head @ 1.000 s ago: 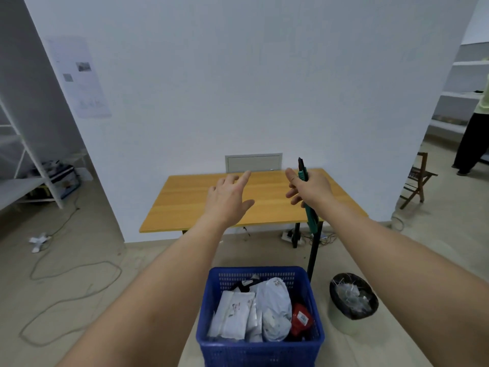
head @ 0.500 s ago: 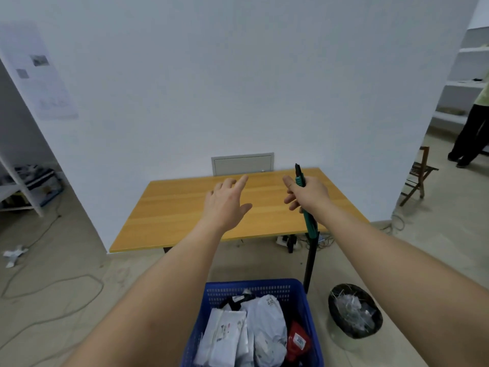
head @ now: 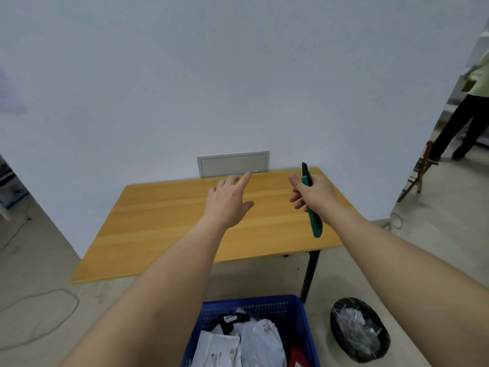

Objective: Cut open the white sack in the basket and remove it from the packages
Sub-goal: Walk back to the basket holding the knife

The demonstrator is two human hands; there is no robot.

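Note:
A blue plastic basket (head: 299,313) stands on the floor at the bottom edge, partly cut off by the frame. It holds white packages (head: 260,343), a black one and a red one; no white sack is visible around them. My right hand (head: 313,194) is stretched out above the wooden table (head: 164,221), shut on a green utility knife (head: 312,207) with its black tip pointing up. My left hand (head: 229,200) hovers over the table beside it, fingers spread and holding nothing.
A round black bin (head: 360,329) with clear plastic scraps sits on the floor right of the basket. A table leg (head: 309,274) stands behind the basket. A cable (head: 39,319) loops on the floor at left. A person (head: 465,112) stands at far right by a folding chair (head: 418,173).
The view has moved closer to the table and tipped, so the basket slid lower in frame. Both hands stay outstretched; the right keeps its grip on the knife.

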